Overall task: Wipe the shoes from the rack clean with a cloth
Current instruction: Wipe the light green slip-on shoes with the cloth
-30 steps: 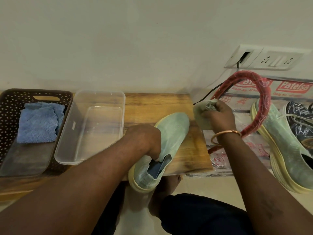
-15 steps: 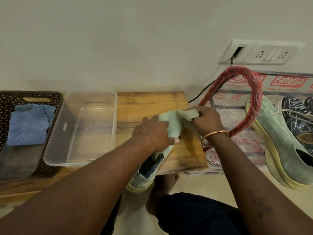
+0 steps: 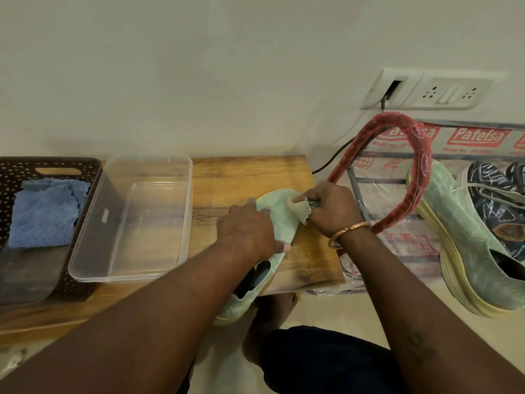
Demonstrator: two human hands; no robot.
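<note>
A plain cream wall (image 3: 199,81) filled the upper half of the view, and below it lay a pale smooth floor (image 3: 326,308). Against the wall stood a low wooden table (image 3: 250,177), and just beside it on the right a shoe rack (image 3: 480,137) wrapped in printed plastic, carrying a second green shoe (image 3: 466,243) and a dark patterned shoe (image 3: 494,194). On the table stood a clear plastic container (image 3: 93,231) touching a dark perforated basket (image 3: 28,169), which held a blue towel (image 3: 45,214). The pale green shoe (image 3: 281,220) lay on the right part of the table, with its heel over the near edge. The left hand (image 3: 247,231) gripped it, the fingers (image 3: 251,204) curled over its middle. The right hand (image 3: 332,209) pinched a small pale cloth (image 3: 301,207) against the toe. A white socket plate (image 3: 434,92) sat on the wall above the rack.
</note>
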